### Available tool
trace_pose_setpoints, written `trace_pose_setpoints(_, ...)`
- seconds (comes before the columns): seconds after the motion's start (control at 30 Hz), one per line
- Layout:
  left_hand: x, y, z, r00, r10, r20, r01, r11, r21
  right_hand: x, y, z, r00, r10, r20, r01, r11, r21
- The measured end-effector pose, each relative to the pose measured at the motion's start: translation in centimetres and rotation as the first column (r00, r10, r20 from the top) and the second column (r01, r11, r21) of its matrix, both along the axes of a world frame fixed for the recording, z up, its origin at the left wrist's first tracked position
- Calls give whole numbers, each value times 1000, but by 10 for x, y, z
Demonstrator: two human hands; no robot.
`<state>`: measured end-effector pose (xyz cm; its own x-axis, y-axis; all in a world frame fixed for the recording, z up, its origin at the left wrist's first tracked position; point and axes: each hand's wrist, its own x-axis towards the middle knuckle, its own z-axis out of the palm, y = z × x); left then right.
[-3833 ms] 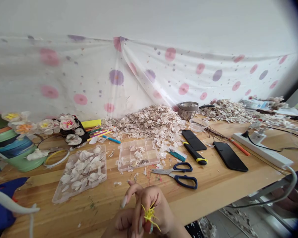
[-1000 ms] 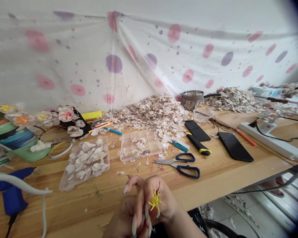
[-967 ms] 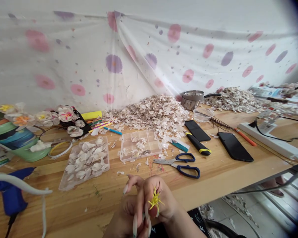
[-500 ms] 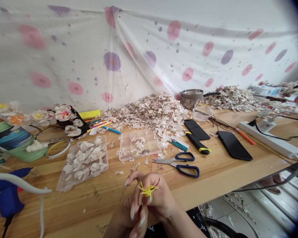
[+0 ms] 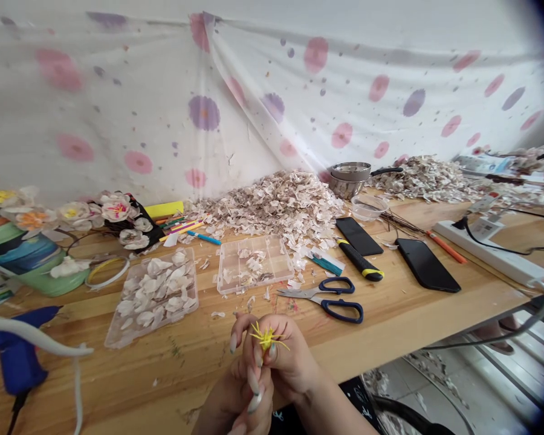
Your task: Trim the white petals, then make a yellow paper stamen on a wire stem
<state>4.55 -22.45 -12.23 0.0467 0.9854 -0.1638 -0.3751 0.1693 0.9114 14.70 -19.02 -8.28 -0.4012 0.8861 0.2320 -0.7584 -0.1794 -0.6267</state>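
Both hands meet low in the middle of the view, over the near edge of the wooden table (image 5: 390, 326). My right hand (image 5: 288, 362) is closed around a small yellow fringed flower centre (image 5: 265, 337), which sticks up between its fingertips. My left hand (image 5: 238, 396) comes up from below with its long-nailed fingers pinched against the base of the same yellow piece. A clear tray of white petals (image 5: 154, 296) lies just beyond on the left. A compartment box (image 5: 254, 272) sits behind the hands.
Blue-handled scissors (image 5: 329, 297), a utility knife (image 5: 357, 261), two dark phones (image 5: 425, 264) and a power strip (image 5: 494, 254) lie to the right. A big heap of petals (image 5: 276, 208) is at the back. A blue glue gun (image 5: 13, 356) and finished flowers (image 5: 113, 217) are left.
The yellow piece has been turned and lifted a little between the fingers. The view has dropped slightly since the earliest frame. Nothing on the table has moved.
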Motion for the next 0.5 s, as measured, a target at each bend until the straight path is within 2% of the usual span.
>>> trace_pose_setpoints(0.17, 0, -13, 21, 1000, 20, 19, -20, 999, -42, -4, 3, -3, 998, -56, -1, 56, 994, -94)
trace_pose_setpoints(0.23, 3, -18, 32, 995, 93, -21, -94, 994, -55, -4, 3, -2, 996, -91, 25, 93, 991, -96)
trace_pose_setpoints(0.33, 11, -21, 45, 963, 247, -108, -246, 969, 23, -4, 4, 0, 989, -133, 59, 138, 985, -102)
trace_pose_setpoints(0.5, 21, -19, 49, 908, 367, -200, -353, 930, 103, -5, 4, -3, 989, -133, 59, 142, 972, -188)
